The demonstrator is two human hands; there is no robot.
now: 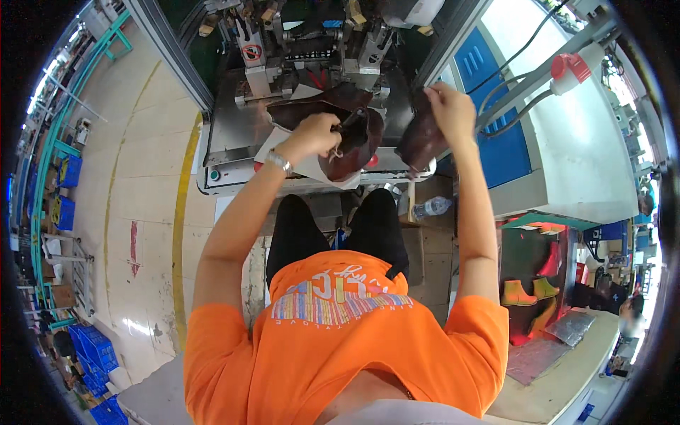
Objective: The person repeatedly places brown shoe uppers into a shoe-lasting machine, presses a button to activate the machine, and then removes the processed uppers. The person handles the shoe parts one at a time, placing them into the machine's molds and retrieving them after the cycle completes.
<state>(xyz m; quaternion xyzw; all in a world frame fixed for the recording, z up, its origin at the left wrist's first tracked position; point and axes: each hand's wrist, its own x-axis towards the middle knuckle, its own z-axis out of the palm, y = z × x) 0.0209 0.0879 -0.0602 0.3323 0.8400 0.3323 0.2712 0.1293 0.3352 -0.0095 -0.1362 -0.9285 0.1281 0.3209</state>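
Dark brown leather pieces shaped like boot uppers lie at the front of a metal machine table. My left hand, with a metal watch on the wrist, is closed at the inner edge of the nearer leather upper. Pale threads hang by its fingertips, which are partly hidden. Out to the right, my right hand pinches a second leather upper by its top, and it hangs over the table's right front corner. White sheets show under the leather on the table.
Behind the leather stand the machine's metal clamps, inside an upright frame. A green button sits on the table's front left. A plastic bottle lies below right. Coloured boots stand on a shelf at right.
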